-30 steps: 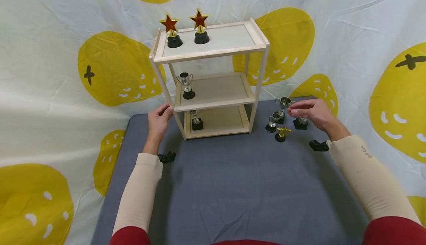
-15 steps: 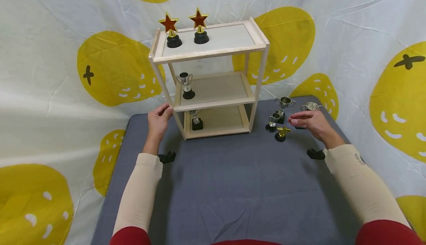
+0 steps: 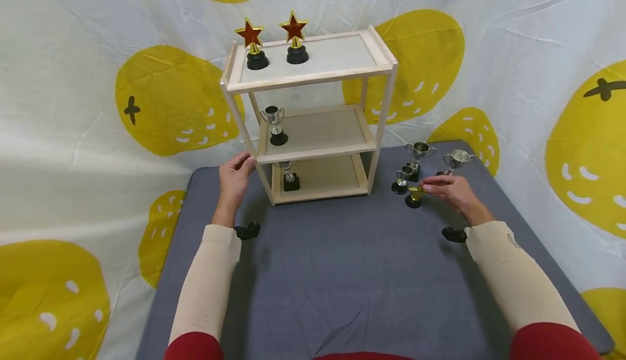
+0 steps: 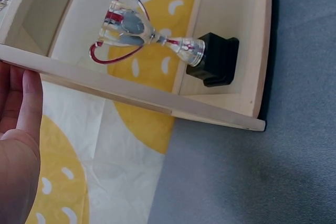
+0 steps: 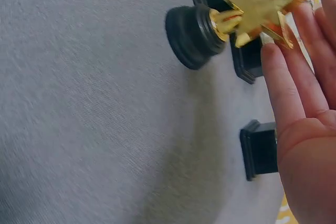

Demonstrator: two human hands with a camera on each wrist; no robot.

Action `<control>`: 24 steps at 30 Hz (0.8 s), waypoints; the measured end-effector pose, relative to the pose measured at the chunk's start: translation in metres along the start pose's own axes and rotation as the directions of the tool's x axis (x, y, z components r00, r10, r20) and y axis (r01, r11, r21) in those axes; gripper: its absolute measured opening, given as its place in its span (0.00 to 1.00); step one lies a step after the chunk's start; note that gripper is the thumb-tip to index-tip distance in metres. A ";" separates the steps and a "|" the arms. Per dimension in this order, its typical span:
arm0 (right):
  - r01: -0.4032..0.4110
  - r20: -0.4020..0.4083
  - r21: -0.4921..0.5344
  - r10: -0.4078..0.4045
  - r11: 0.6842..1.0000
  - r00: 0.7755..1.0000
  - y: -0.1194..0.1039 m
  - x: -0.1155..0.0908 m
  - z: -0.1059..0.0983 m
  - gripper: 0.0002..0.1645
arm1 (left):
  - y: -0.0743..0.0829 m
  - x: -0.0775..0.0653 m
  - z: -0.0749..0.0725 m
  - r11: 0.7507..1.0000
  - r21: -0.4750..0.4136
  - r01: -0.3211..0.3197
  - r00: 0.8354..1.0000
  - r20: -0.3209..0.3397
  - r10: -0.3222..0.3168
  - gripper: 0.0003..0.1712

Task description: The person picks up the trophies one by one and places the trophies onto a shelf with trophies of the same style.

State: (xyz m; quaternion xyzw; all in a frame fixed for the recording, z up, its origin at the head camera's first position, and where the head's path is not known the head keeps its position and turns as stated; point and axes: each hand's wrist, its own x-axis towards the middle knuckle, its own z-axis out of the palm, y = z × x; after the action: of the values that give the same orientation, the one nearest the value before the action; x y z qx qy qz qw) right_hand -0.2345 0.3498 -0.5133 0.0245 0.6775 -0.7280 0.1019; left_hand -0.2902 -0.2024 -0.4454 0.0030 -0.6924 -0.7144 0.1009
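My left hand pinches the left front post of a pale wooden shelf, thumb at the post's edge and fingers partly hidden behind it. At the right, my right hand reaches a small gold star trophy standing on the table. Its fairly straight fingers touch or nearly touch the star, with thumb and fingers on either side of a point; I cannot tell a firm grasp. Close by stand a small silver trophy cup and two larger ones, a left cup and a right cup.
Two red star trophies, a left one and a right one, stand on the top shelf. One silver cup is on the middle shelf, another cup on the bottom. Grey cloth covers the table; a patterned curtain hangs behind.
My right hand has moved down and toward the viewer, from beside the larger cups to the gold star trophy, uncovering the right cup. My left hand stays on the shelf post.
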 end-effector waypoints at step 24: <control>0.114 -0.161 -0.364 -0.183 0.924 0.970 0.044 0.019 0.006 0.23 | -0.003 0.002 -0.001 1.000 0.028 0.001 1.000 -0.006 -0.001 0.22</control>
State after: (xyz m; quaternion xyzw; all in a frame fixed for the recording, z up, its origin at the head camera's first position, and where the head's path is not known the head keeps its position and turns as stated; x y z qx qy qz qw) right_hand -0.2447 0.3387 -0.5589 0.0243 0.8034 -0.5947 -0.0169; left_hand -0.2922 -0.2034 -0.4485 0.0071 -0.7021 -0.7046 0.1026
